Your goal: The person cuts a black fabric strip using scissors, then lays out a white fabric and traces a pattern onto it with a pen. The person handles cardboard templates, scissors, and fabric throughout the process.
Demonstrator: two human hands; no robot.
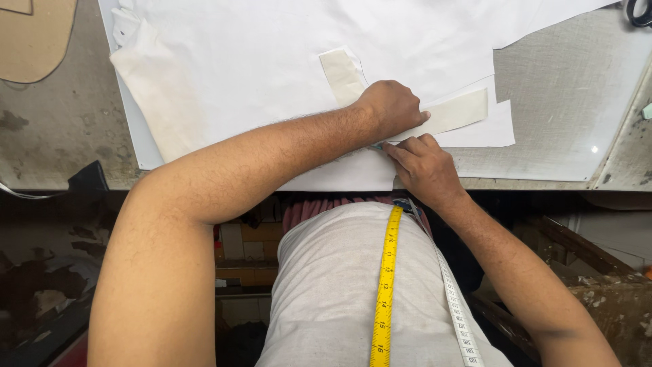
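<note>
A cream-coloured pattern piece (448,114), long and bent like a shallow elbow, lies flat on white fabric (272,61) near the front edge of a worktable (570,88). Its upper arm runs up and away from the person; its lower arm stretches out to the right, and that end is bare and in plain view.

The left hand (392,107) rests on the bend of the pattern, palm down, fingers laid flat and close together, pressing it to the cloth. Just below it, touching the fabric beside the pattern's lower edge, the right hand (422,168) is curled with its fingertips pinched together around something small (a sliver of greenish colour shows under the knuckles, too hidden to name).

Judging from how things lie, the tracing along the pattern's edge seems only partly done: a faint line shows beside the upper arm, while the right-hand stretch looks untouched. The fabric has a stepped cut at its right side.

Further out, a yellow measuring tape (385,285) hangs down the person's pale shirt. A brown card template (34,34) sits at the table's far left, and dark scissor handles (638,12) peek in at the top right corner.
</note>
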